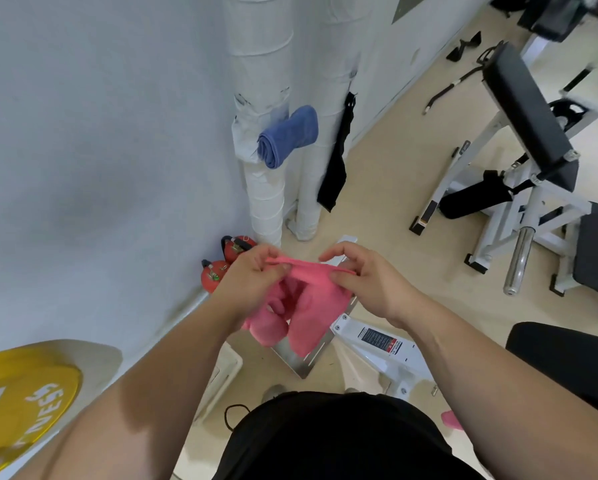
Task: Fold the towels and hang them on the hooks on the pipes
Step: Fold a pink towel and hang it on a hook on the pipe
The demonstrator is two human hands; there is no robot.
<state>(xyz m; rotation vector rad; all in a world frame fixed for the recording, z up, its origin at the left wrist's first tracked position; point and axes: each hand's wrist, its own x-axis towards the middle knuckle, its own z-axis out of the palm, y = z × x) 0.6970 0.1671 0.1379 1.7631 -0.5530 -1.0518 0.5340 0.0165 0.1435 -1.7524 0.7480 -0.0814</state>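
Left hand [256, 275] and right hand [363, 282] each pinch 1 end of the pink towel's [304, 313] top edge, which runs side to side between them. The rest hangs bunched below. The 2 pipes [263, 64], already carrying a blue towel [287, 136], stand straight ahead.

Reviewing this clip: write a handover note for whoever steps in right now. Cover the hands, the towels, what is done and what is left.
Left hand: pinches the top edge of the pink towel.
Right hand: pinches the same edge further along; the towel hangs bunched below, unfolded.
Done: blue towel hangs folded on the left pipe; a black cloth hangs on the right pipe.
Left: fold the pink towel and hang it on a pipe hook; the hooks are hard to make out.
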